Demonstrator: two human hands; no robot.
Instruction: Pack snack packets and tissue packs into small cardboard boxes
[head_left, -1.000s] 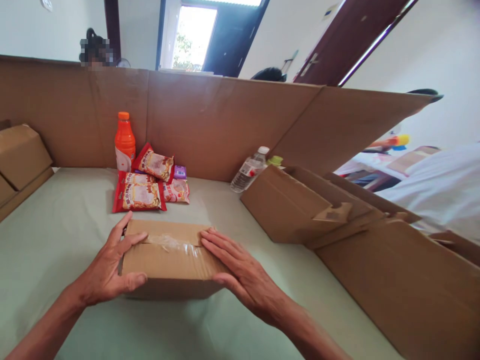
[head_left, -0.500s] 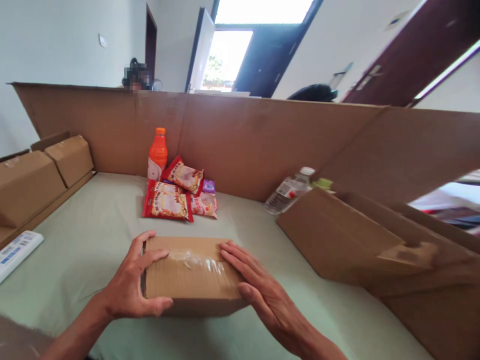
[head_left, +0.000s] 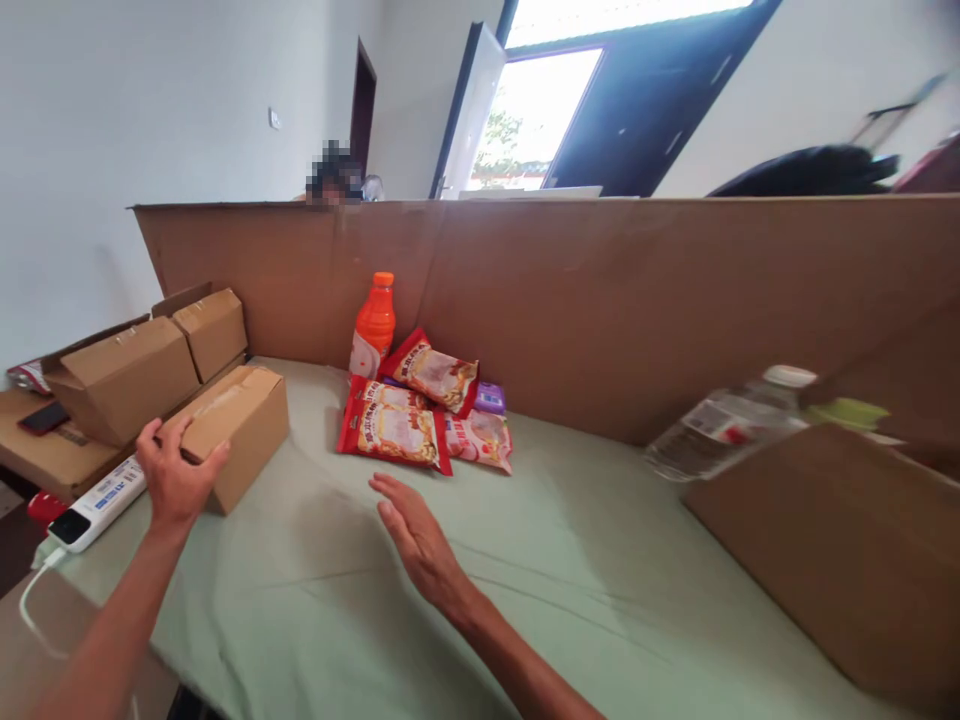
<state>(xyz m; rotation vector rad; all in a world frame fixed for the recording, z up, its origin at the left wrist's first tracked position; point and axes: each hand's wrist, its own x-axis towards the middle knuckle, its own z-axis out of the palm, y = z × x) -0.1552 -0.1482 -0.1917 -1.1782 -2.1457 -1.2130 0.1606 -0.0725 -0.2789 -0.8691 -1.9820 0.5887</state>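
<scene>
My left hand [head_left: 175, 478] grips the near end of a small taped cardboard box [head_left: 240, 420] at the left edge of the green-covered table [head_left: 570, 560]. My right hand [head_left: 415, 531] hovers flat and open over the cloth in the middle, holding nothing. Just beyond it lie red snack packets [head_left: 394, 432], with an orange drink bottle [head_left: 373, 326] standing behind them against the cardboard wall.
More cardboard boxes [head_left: 127, 375] are stacked to the left, with a white power strip [head_left: 94, 503] beside them. A clear water bottle [head_left: 731, 420] leans on a large box [head_left: 832, 540] at right. A tall cardboard screen [head_left: 637, 300] closes the back; a person is behind it.
The left hand carried the taped box from the table's middle to the left edge. The right hand came off the box and now hovers open. The view swung left.
</scene>
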